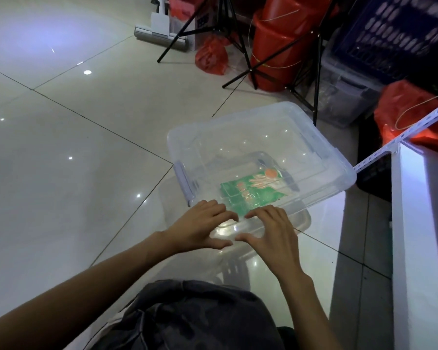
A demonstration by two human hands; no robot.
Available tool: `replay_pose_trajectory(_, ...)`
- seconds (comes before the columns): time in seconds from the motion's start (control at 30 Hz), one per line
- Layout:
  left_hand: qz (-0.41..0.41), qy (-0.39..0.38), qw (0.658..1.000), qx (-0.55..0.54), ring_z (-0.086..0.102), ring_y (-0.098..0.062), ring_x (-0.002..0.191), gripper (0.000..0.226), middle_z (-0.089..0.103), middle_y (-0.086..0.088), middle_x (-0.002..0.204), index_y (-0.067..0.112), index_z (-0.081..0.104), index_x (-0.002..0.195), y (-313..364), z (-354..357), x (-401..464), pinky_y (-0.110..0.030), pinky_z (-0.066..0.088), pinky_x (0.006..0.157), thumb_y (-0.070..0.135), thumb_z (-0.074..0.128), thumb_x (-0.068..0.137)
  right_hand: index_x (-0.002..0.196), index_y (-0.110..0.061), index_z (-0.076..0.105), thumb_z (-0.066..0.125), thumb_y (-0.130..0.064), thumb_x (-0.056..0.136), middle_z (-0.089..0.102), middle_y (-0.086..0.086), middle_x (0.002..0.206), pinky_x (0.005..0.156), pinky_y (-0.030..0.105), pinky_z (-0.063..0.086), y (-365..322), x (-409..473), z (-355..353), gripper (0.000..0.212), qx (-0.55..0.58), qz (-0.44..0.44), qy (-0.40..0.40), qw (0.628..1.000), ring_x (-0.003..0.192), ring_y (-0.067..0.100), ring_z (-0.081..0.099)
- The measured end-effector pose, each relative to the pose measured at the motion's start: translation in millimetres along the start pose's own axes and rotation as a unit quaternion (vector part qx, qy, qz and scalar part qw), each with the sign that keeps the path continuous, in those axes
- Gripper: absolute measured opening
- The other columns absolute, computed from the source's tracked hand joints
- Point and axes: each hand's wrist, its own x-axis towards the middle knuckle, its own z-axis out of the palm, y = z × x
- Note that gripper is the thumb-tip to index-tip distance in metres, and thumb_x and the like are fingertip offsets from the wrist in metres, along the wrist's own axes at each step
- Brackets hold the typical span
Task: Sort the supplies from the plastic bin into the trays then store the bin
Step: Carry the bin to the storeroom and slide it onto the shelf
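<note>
A clear plastic bin stands on the tiled floor in front of me. Its clear lid, with grey latches, lies askew over it. Through the lid I see a green packet with an orange and pink print inside the bin. My left hand and my right hand lie side by side on the lid's near edge, fingers spread and lightly bent, thumbs pointing toward each other. Neither hand grips anything that I can see.
A white shelf unit with a perforated metal bar stands at the right. Behind the bin are black tripod legs, red buckets, red bags, a clear storage box and a blue crate. A mop leans at the back.
</note>
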Motion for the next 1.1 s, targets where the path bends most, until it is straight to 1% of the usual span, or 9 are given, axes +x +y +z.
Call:
replay_pose_trajectory(0.13, -0.022, 0.006, 0.999, 0.045, 0.041, -0.009, 0.081, 0.045, 0.054, 0.006, 0.089, 0.028, 0.057, 0.114, -29, -19, -18, -0.02, 0.033, 0.069, 0.06, 0.057, 0.082, 0.104, -0.035, 0.064, 0.078, -0.039, 0.073, 0.059, -0.013, 0.104, 0.084, 0.027, 0.045, -21, 11, 15, 0.034, 0.024, -0.018, -0.02, 0.999, 0.104, 0.01, 0.047)
replay_pose_trajectory(0.27, -0.035, -0.039, 0.998, 0.02, 0.04, -0.009, 0.082, 0.043, 0.052, 0.008, 0.089, 0.029, 0.055, 0.108, -46, -32, -27, -0.024, 0.039, 0.074, 0.057, 0.062, 0.077, 0.117, -0.037, 0.062, 0.074, -0.021, 0.081, 0.057, -0.019, 0.114, 0.096, 0.026, 0.039, -24, 14, 15, 0.041, 0.067, -0.055, -0.092, 0.992, 0.112, 0.006, 0.046)
replay_pose_trajectory(0.33, -0.033, -0.056, 0.998, 0.025, 0.041, -0.01, 0.084, 0.041, 0.051, 0.009, 0.091, 0.03, 0.053, 0.108, -49, -37, -25, -0.025, 0.039, 0.078, 0.057, 0.06, 0.079, 0.118, -0.034, 0.063, 0.075, -0.017, 0.08, 0.057, -0.019, 0.119, 0.102, 0.031, 0.039, -8, 13, 7, 0.043, 0.103, -0.031, -0.09, 0.99, 0.117, 0.007, 0.048)
replay_pose_trajectory(0.4, -0.024, -0.047, 0.998, 0.043, 0.041, -0.009, 0.085, 0.039, 0.048, 0.011, 0.092, 0.029, 0.053, 0.108, -43, -40, -21, -0.024, 0.035, 0.08, 0.059, 0.056, 0.083, 0.117, -0.031, 0.064, 0.077, -0.018, 0.079, 0.058, -0.01, 0.123, 0.104, 0.038, 0.041, 17, 12, -4, 0.042, 0.094, 0.027, -0.046, 0.994, 0.12, 0.013, 0.05)
replay_pose_trajectory(0.5, -0.03, -0.004, 0.997, 0.073, 0.047, -0.011, 0.089, 0.043, 0.053, 0.008, 0.099, 0.027, 0.053, 0.109, -18, -24, -6, -0.025, 0.034, 0.08, 0.063, 0.047, 0.087, 0.113, -0.028, 0.063, 0.077, -0.026, 0.079, 0.058, -0.007, 0.12, 0.094, 0.041, 0.047, 43, 15, -22, 0.037, 0.064, 0.096, -0.002, 0.993, 0.115, 0.017, 0.053)
replay_pose_trajectory(0.63, -0.091, 0.035, 0.991, 0.096, 0.052, -0.019, 0.093, 0.043, 0.055, 0.001, 0.107, 0.024, 0.052, 0.115, 27, 17, 24, -0.033, 0.039, 0.077, 0.058, 0.046, 0.089, 0.102, -0.028, 0.063, 0.079, -0.029, 0.076, 0.057, -0.01, 0.108, 0.076, 0.032, 0.046, 40, 15, -26, 0.03, 0.041, 0.099, -0.01, 0.994, 0.106, 0.013, 0.052)
replay_pose_trajectory(0.73, -0.051, 0.053, 0.988, 0.133, 0.053, -0.021, 0.091, 0.037, 0.056, -0.001, 0.106, 0.023, 0.053, 0.116, 26, 24, 29, -0.033, 0.042, 0.073, 0.051, 0.048, 0.092, 0.099, -0.029, 0.064, 0.08, -0.031, 0.075, 0.055, -0.013, 0.102, 0.07, 0.028, 0.04, 39, 8, -25, 0.029, 0.046, 0.107, -0.006, 0.993, 0.102, 0.009, 0.048)
replay_pose_trajectory(0.87, 0.014, 0.05, 0.986, 0.156, 0.053, -0.021, 0.086, 0.038, 0.058, -0.003, 0.102, 0.022, 0.053, 0.115, 5, 15, 24, -0.032, 0.046, 0.065, 0.052, 0.049, 0.093, 0.097, -0.031, 0.063, 0.079, -0.038, 0.076, 0.056, -0.015, 0.1, 0.072, 0.025, 0.04, 34, 1, -21, 0.027, 0.051, 0.1, 0.0, 0.994, 0.099, 0.008, 0.051)
replay_pose_trajectory(1.1, 0.087, 0.022, 0.986, 0.14, 0.054, -0.019, 0.078, 0.046, 0.06, -0.004, 0.094, 0.017, 0.063, 0.108, -42, -15, 26, -0.026, 0.044, 0.063, 0.057, 0.055, 0.089, 0.117, -0.035, 0.062, 0.069, -0.029, 0.087, 0.056, -0.012, 0.127, 0.096, 0.026, 0.043, 22, -18, -13, 0.031, 0.107, 0.091, -0.047, 0.989, 0.123, 0.008, 0.046)
